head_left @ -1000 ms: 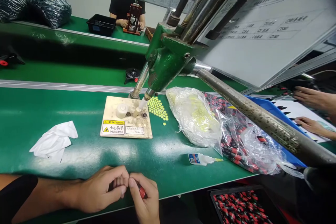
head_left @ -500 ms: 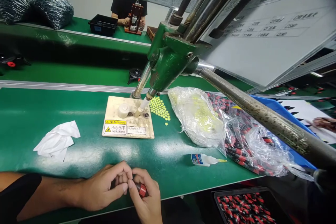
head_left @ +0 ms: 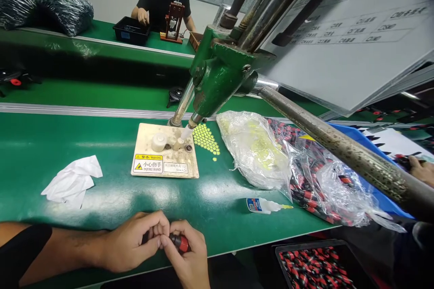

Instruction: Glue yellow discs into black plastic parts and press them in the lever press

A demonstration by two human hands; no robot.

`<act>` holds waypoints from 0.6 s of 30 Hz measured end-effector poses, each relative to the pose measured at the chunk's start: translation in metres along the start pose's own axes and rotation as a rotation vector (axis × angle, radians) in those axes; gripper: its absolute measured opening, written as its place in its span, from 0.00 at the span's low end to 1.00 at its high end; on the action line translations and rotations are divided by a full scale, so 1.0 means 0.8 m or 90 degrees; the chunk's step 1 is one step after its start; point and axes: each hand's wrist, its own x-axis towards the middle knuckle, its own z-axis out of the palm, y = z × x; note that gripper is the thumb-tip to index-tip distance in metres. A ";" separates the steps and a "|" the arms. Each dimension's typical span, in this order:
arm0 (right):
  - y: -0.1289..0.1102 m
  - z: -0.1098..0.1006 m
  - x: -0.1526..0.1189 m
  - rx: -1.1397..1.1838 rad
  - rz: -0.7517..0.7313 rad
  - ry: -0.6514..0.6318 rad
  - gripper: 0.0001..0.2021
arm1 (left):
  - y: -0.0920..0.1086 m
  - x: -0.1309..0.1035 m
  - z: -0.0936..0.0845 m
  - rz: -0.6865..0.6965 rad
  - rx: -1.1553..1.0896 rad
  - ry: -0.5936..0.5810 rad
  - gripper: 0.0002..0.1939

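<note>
Low in the head view, my right hand [head_left: 191, 255] is closed around a small black-and-red knob-like part [head_left: 183, 243], its red end showing between thumb and fingers. My left hand [head_left: 139, 241] meets it at the black end, thumb and fingertips pinched together. Whatever sits between the left fingertips is hidden. Beyond the hands stands a green hand press [head_left: 220, 72] over a cream base plate [head_left: 172, 158] with warning labels. Small yellow-green discs [head_left: 206, 140] lie in a cluster beside the plate.
A crumpled white tissue [head_left: 73, 180] lies left; a glue bottle [head_left: 262, 205] lies right. Plastic bags [head_left: 257, 149] hold discs and black-and-red parts. The press lever [head_left: 339, 140] slants across the right. Below is a black tray [head_left: 315, 264] of parts. Co-workers' hands [head_left: 142, 16] show behind.
My fingers have shifted slightly, and more of the black-and-red part shows. Across the bench, a co-worker's hand has moved to the black bin. Another person's hand at far right has shifted.
</note>
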 end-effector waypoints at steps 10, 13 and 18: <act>0.003 0.001 -0.001 0.007 -0.017 -0.008 0.12 | -0.003 0.000 0.001 0.002 0.010 -0.008 0.07; 0.005 0.002 -0.002 0.011 -0.041 -0.015 0.15 | -0.006 0.000 0.003 0.017 0.022 -0.008 0.07; 0.006 0.002 -0.004 -0.001 -0.030 -0.030 0.17 | -0.008 0.001 0.004 0.026 0.011 -0.002 0.06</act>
